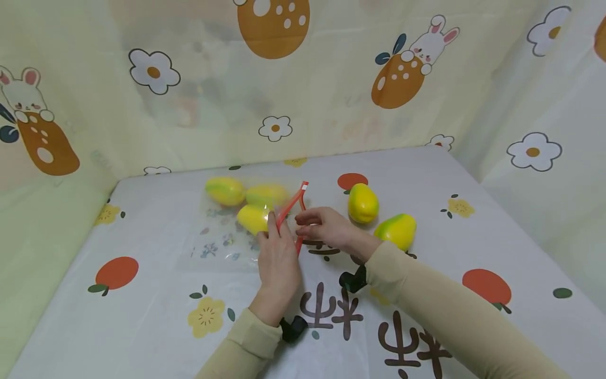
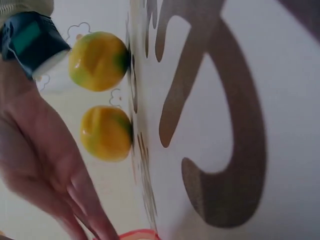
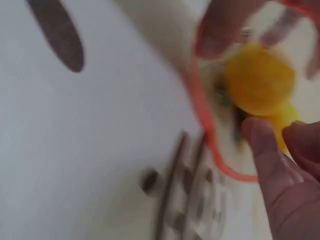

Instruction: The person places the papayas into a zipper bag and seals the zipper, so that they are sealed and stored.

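A clear plastic bag with a red edge strip around its mouth lies on the table. Three yellow-green mangoes show through it. My left hand holds the bag at its mouth, the red strip passing between its fingers. Close by, my right hand has bent fingers at the opening, and no fruit shows in them. In the right wrist view, the right thumb and fingers overlap the gaping mouth, with a mango behind it.
Two more mangoes, one farther back and one nearer, lie on the table right of the bag, beside my right forearm. A patterned cloth covers the table. Printed curtains hang at the back and sides.
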Motion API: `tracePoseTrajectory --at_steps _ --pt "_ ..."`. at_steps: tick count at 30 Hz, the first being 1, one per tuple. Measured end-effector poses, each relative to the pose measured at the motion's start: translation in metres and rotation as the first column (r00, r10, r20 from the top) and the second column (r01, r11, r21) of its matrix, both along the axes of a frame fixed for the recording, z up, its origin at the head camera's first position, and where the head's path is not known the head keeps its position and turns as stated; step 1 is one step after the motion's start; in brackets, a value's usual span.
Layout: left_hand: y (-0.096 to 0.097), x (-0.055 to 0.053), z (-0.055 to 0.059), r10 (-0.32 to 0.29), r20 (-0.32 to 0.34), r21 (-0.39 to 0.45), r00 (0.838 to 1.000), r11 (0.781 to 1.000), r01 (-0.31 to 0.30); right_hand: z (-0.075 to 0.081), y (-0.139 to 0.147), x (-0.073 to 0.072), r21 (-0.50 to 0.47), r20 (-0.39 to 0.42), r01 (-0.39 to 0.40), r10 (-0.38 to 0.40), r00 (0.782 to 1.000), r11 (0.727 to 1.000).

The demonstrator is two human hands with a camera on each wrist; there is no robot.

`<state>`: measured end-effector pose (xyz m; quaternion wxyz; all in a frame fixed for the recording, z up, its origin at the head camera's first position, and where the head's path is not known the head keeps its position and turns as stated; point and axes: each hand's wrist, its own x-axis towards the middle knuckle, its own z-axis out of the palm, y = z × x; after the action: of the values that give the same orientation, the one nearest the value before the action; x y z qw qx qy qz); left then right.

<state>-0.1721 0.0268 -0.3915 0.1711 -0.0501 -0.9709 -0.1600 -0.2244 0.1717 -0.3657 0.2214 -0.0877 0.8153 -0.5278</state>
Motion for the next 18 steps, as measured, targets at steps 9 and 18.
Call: tracePoseTrajectory --at_steps 9,18 --pt "-0.002 0.001 -0.002 -0.004 -0.058 -0.001 0.998 1.000 0.004 0.042 0.077 0.016 0.150 -0.184 0.065 -0.037 0.982 0.987" --pt "-0.004 0.001 -0.003 -0.010 -0.058 -0.018 0.998 1.000 0.009 0.060 0.145 0.042 0.428 -0.385 0.228 -0.051 0.921 0.874"
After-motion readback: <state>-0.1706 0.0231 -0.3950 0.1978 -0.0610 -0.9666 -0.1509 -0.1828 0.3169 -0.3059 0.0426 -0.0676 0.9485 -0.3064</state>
